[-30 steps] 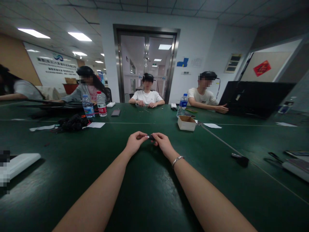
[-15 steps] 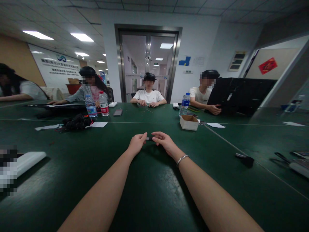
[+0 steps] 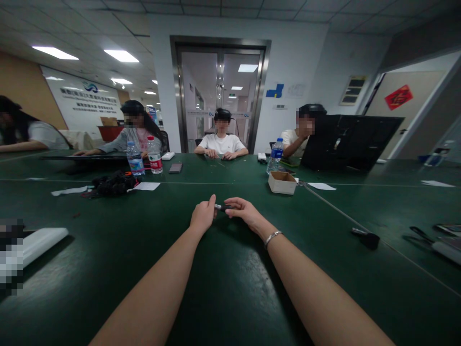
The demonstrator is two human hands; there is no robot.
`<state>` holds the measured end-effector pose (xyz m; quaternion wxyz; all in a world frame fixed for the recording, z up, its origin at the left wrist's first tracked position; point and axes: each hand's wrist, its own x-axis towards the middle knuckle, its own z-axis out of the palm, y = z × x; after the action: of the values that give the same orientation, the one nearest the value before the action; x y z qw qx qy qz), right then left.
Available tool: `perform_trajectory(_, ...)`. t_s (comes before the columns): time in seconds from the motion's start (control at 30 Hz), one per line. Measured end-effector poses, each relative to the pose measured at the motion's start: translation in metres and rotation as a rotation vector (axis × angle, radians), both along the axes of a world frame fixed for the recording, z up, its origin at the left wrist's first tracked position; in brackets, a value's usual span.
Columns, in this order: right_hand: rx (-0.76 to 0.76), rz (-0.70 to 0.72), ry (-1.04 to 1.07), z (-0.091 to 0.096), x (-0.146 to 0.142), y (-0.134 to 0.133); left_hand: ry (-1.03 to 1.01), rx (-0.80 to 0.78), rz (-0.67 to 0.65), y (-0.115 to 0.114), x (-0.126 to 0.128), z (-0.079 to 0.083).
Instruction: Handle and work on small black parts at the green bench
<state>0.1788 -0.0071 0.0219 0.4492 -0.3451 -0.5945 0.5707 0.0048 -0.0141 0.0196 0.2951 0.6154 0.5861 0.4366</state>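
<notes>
Centrally over the worktop (image 3: 223, 283), well in from its far edge, we have a small rod (image 3: 223, 208), dark with a silver end, between our hands. Our left hand (image 3: 203, 215) is pinched on the silver end, thumb upward; our right hand (image 3: 248, 214) curls its fingers about the dark end, though we cannot tell whether they grip it. Past the rod, toward the far edge and to the right, sits an open box (image 3: 282, 185), with a bottle (image 3: 276, 156) just behind it. To the left we see a black bundle (image 3: 113, 184) near two capped bottles (image 3: 136, 163). People (image 3: 221, 144) sit along the far edge, and a black screen (image 3: 349, 144) stands toward its right.
</notes>
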Motion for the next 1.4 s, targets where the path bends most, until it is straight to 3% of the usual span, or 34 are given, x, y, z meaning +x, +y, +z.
perform_trajectory(0.17,0.003,-0.050,0.038,0.000,0.001,0.000,-0.113,0.149,-0.009,0.006,0.000,-0.005)
perform_trajectory(0.3,-0.027,-0.102,0.085,-0.003,0.002,0.003,-0.248,0.238,-0.135,0.009,0.001,-0.006)
perform_trajectory(0.73,-0.034,-0.056,0.142,-0.009,0.006,0.007,-0.266,0.119,-0.194,0.011,0.000,-0.006)
perform_trajectory(1.1,0.004,-0.020,0.098,-0.007,0.006,0.005,-0.094,0.064,-0.104,0.011,-0.001,-0.008)
perform_trajectory(1.4,-0.054,-0.104,0.086,-0.005,0.004,0.005,-0.371,0.153,-0.253,0.011,0.001,-0.005)
